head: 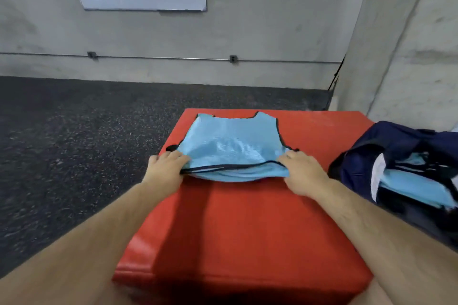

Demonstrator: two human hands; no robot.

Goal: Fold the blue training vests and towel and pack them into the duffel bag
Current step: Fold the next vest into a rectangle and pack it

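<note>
I judge the fold of one vest to be in hand. My left hand (166, 168) and right hand (303, 171) each pinch a near corner of the blue vest (230, 146), a thin mesh with dark trim, lying mid-frame on the red padded block (247, 218). The next move calls for carrying both corners evenly to the far edge. The navy duffel bag (394, 156), at right on the block, gapes open with blue fabric inside.

Blue vest (230, 146) flat beside open duffel bag (396, 156)
</note>
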